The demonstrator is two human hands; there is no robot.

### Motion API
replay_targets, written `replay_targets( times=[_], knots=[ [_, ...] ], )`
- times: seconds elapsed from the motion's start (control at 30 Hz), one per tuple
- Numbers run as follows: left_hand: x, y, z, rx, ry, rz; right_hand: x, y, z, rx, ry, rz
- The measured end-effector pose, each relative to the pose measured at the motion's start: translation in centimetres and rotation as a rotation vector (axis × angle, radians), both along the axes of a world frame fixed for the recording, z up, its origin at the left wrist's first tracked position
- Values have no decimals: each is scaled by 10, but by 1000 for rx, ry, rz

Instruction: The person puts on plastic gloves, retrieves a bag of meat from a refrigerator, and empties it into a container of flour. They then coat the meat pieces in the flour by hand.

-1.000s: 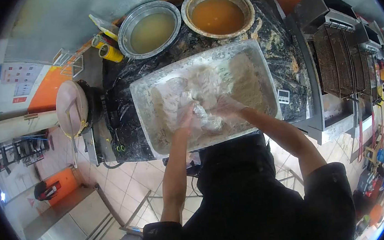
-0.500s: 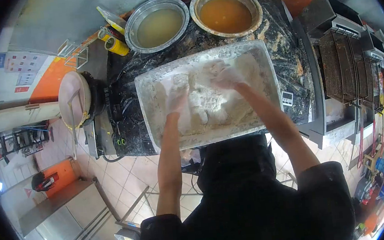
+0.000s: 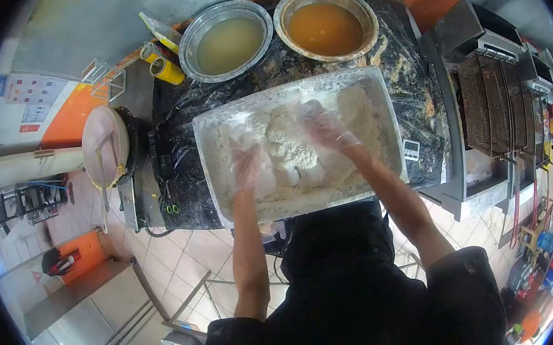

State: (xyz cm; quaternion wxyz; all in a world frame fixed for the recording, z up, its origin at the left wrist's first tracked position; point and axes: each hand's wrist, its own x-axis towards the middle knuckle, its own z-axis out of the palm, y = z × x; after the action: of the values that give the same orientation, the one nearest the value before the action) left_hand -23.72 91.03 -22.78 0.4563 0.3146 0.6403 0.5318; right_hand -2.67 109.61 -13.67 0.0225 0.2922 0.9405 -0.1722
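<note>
A large pale tub (image 3: 212, 178) holds flour (image 3: 350, 107) and several flour-covered pieces (image 3: 293, 151). Over its left part is my left hand (image 3: 247, 163) in a clear, floury glove, with its fingers blurred against the flour. My right hand (image 3: 326, 127), gloved the same way, is at the upper middle of the tub, its fingers pointing up and left into the flour. Whether either hand holds a piece cannot be made out. The two hands are apart, with coated lumps and loose flour between them.
Behind the tub stand a metal bowl of cloudy liquid (image 3: 226, 45) and a bowl of orange liquid (image 3: 325, 27). A small white device (image 3: 411, 150) lies right of the tub, green-handled scissors (image 3: 172, 208) left. Fryer baskets (image 3: 484, 105) stand far right.
My hands have moved apart from the middle of the tub, where they were together a second ago. Since the half-second frame, both have come slightly nearer to me. The flour between them is more exposed.
</note>
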Motion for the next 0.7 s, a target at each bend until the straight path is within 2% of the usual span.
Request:
replay_targets(
  times=[0.03, 0.1, 0.13, 0.17, 0.2, 0.23, 0.3, 0.33, 0.37, 0.4, 0.43, 0.5, 0.53, 0.6, 0.67, 0.7],
  knots=[
    [12, 9, 17, 1, 0, 6, -15, -20, -21, 1, 0, 6],
    [49, 43, 68, -236, 530, -115, -36, -50, -87, -599, 831, -70],
    [54, 49, 59, -237, 387, -6, -31, -50, -63, -593, 833, -68],
    [54, 52, 63, -229, 389, -5, -23, -44, -18, -847, 689, -250],
    [54, 54, 71, -154, -94, 152, -19, -39, 8, -1091, 530, -434],
    [54, 57, 76, -75, -579, 300, -24, -35, 9, -1083, 533, -434],
    [67, 62, 62, -60, -495, 298, -30, -37, 4, -54, 161, -10],
    [71, 66, 55, -39, -404, 294, -27, -37, -1, -52, 158, -12],
    [72, 66, 67, -39, -407, 292, -22, -37, -10, -568, 433, -143],
    [71, 66, 92, -75, -528, 291, -18, -35, -15, -1086, 705, -273],
    [70, 69, 107, -109, -648, 288, -15, -33, -14, -1079, 708, -272],
    [69, 69, 85, -81, -676, 333, -7, -38, -8, -1205, 1018, -380],
    [68, 67, 72, -57, -701, 382, -6, -40, -3, -1206, 1013, -377],
    [71, 64, 76, -1, -657, 311, -6, -40, 22, -969, 782, -220],
    [73, 58, 97, 57, -612, 237, 9, -26, 13, -1050, 767, -265],
    [72, 56, 129, -46, -682, 229, 23, -12, 2, -1130, 753, -314]
  ],
)
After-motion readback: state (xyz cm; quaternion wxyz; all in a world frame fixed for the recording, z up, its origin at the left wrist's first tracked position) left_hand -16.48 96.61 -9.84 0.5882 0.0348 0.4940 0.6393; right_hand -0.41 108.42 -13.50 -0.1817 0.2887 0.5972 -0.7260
